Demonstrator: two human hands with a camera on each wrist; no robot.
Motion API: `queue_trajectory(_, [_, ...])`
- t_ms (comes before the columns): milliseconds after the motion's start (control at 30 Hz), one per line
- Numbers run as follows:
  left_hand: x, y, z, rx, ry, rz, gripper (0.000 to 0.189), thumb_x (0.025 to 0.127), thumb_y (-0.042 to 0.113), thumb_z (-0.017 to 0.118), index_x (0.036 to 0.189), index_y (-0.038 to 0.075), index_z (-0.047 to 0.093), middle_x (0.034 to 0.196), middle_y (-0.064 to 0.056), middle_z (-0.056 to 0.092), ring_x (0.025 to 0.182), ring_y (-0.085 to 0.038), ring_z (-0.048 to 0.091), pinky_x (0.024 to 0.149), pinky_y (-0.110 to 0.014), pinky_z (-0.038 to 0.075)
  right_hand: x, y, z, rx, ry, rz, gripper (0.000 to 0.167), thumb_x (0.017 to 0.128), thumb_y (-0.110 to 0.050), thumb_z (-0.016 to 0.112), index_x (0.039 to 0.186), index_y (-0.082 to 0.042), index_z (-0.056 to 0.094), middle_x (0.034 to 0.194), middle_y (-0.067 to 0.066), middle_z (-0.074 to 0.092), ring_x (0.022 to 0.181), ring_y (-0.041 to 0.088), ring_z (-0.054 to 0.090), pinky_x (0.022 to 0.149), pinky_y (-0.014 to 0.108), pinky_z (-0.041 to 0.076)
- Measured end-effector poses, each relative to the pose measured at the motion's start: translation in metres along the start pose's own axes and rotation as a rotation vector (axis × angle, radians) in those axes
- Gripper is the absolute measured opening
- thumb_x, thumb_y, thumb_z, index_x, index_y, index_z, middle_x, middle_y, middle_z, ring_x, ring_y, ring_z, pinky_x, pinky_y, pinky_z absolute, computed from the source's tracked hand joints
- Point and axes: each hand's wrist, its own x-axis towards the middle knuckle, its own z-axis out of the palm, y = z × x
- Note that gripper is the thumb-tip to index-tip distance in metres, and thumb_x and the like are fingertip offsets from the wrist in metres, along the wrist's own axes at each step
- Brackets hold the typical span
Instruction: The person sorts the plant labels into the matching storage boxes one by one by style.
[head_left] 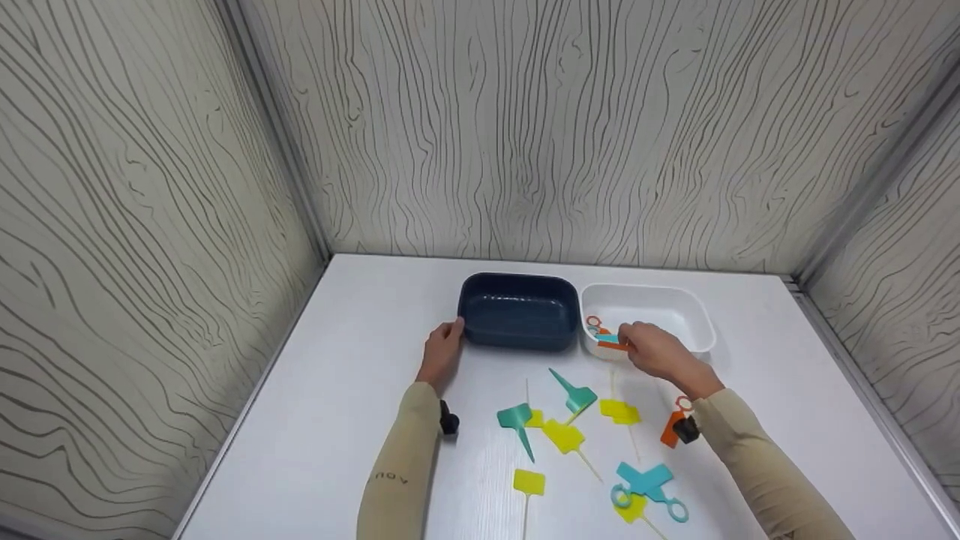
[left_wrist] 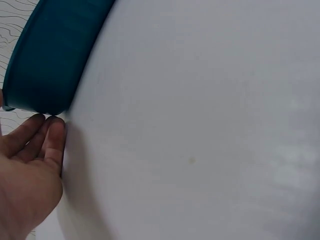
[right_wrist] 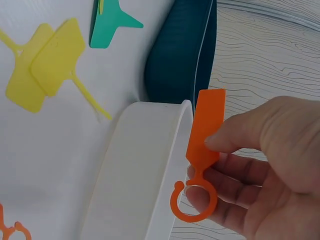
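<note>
In the head view my left hand (head_left: pixel 442 351) holds the left end of a dark blue plastic bin (head_left: pixel 517 346). Its thumb is at the rim and its fingertips meet the outer wall (left_wrist: pixel 47 75). My right hand (head_left: pixel 660 352) is above the near left part of a white bin (head_left: pixel 694 300). Between thumb and fingers it pinches an orange plastic plant label with an open ring (right_wrist: pixel 207 125), seen flat on in the right wrist view. Inside the white bin, orange and blue ring labels (head_left: pixel 594 322) lie at the left end, partly hidden.
On the white table (head_left: pixel 360 330) in front of the bins lie yellow labels (head_left: pixel 561 435) with thin stems and green T-shaped labels (head_left: pixel 514 415). Blue ring labels (head_left: pixel 649 480) cross over a yellow one. An orange ring label (head_left: pixel 671 431) lies by my right wrist. Wood-patterned panels (head_left: pixel 525 150) surround the table.
</note>
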Motion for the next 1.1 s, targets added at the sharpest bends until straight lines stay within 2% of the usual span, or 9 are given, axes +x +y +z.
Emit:
queue_trajectory(200, [-0.002, -0.002, 0.0, -0.011, -0.012, -0.026, 0.06, 0.096, 0.063, 0.042, 0.128, 0.017, 0.061, 0.13, -0.004, 0.063, 0.129, -0.024, 0.054, 0.111, -0.044, 0.038, 0.0, 0.01, -0.001, -0.007, 0.03, -0.017, 0.016, 0.086, 0.005, 0.057, 0.098, -0.004, 0.064, 0.083, 0.008, 0.061, 0.071, 0.02, 0.05, 0.069, 0.039, 0.049])
queue_trajectory(300, [-0.003, -0.003, 0.001, -0.01, -0.014, -0.036, 0.06, 0.096, 0.064, 0.042, 0.13, 0.017, 0.06, 0.133, -0.004, 0.061, 0.131, -0.024, 0.052, 0.113, -0.044, 0.037, 0.001, 0.013, -0.003, 0.003, 0.039, -0.007, 0.017, 0.086, 0.005, 0.058, 0.099, -0.003, 0.064, 0.084, 0.009, 0.061, 0.072, 0.021, 0.05, 0.07, 0.041, 0.049])
queue_trajectory(533, [-0.002, -0.002, 0.0, -0.017, 0.001, -0.032, 0.059, 0.096, 0.063, 0.043, 0.129, 0.017, 0.061, 0.132, -0.004, 0.062, 0.13, -0.023, 0.053, 0.112, -0.044, 0.038, 0.009, 0.021, -0.007, 0.02, 0.028, 0.047, 0.021, 0.087, 0.004, 0.057, 0.106, -0.001, 0.064, 0.093, 0.013, 0.064, 0.078, 0.024, 0.054, 0.079, 0.047, 0.052])
queue_trajectory(1100, [-0.004, 0.004, -0.002, 0.001, -0.013, -0.031, 0.06, 0.096, 0.065, 0.041, 0.13, 0.018, 0.06, 0.135, -0.004, 0.059, 0.132, -0.024, 0.05, 0.113, -0.044, 0.036, 0.022, 0.049, -0.01, 0.002, 0.076, 0.045, 0.015, 0.089, 0.004, 0.054, 0.101, 0.003, 0.064, 0.09, 0.017, 0.064, 0.078, 0.027, 0.059, 0.075, 0.048, 0.052])
